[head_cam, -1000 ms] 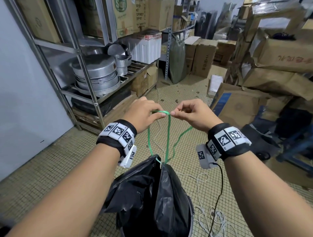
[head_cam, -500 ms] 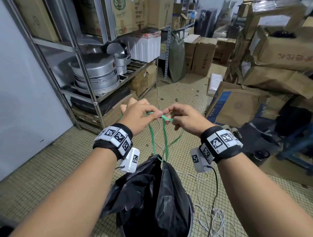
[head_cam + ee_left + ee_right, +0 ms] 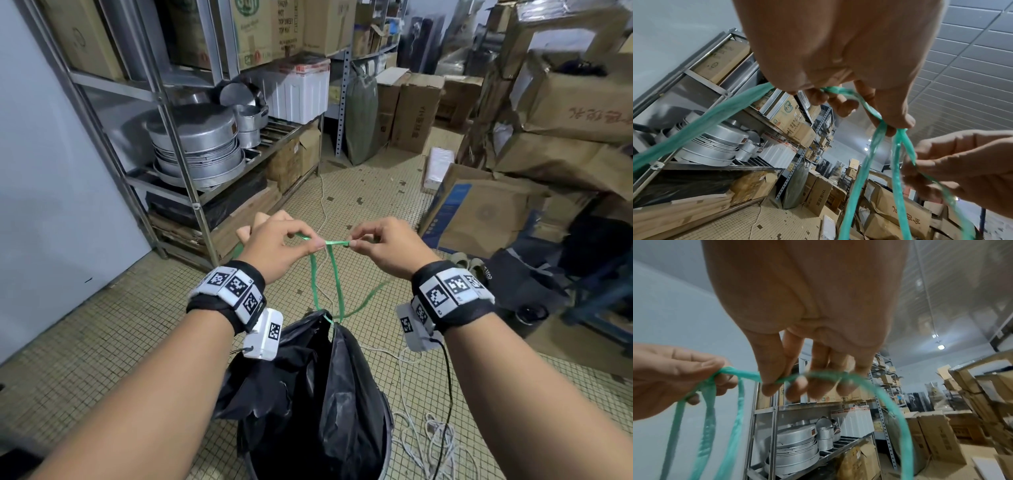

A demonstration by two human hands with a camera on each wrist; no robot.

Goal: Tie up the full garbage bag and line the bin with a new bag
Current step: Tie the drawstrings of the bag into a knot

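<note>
A full black garbage bag [image 3: 329, 394] sits in a bin [image 3: 387, 455] below my arms, its neck gathered by green drawstrings [image 3: 337, 277]. My left hand [image 3: 284, 245] pinches the strings between thumb and fingers above the bag. My right hand [image 3: 380, 246] pinches one string end a short way to the right. A short taut piece of string runs between the two hands. In the left wrist view the green strings [image 3: 875, 146] cross under my left hand [image 3: 840, 97]. In the right wrist view my right hand [image 3: 795, 382] pinches the string [image 3: 744, 374], which arcs down on the right.
A metal shelf rack [image 3: 191, 192] with stacked steel pans [image 3: 197, 144] stands to the left. Cardboard boxes [image 3: 568, 113] pile up on the right. White and black cables [image 3: 428, 442] lie on the tiled floor beside the bin. A dark bag [image 3: 524, 284] rests at right.
Both hands have moved slightly apart, stretching a short length of green string between them. The string ends have shifted in my fingers.
</note>
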